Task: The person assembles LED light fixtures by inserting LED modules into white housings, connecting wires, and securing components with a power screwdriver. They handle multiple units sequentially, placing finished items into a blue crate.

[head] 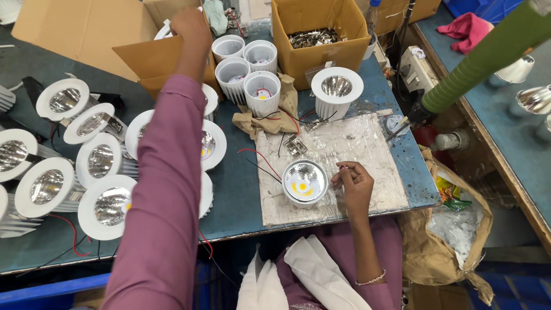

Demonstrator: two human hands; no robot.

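— Reflector (304, 181), silver, with a yellow dot at its centre, sits on the pale work mat (367, 149) nearest the person. And the right hand (354, 182)?

— Just beside the reflector, fingers pinched on something small; I cannot tell what.

— Further out?

— White lamp housings (248, 72) stand clustered on the bench (241, 195), open tops up, wires inside some. Behind them a cardboard box (318, 34) holds shiny metal clips (313, 38).

— The left hand (189, 26)?

— Stretched far, curled at the flap of the big carton (86, 28); its grip is hidden.
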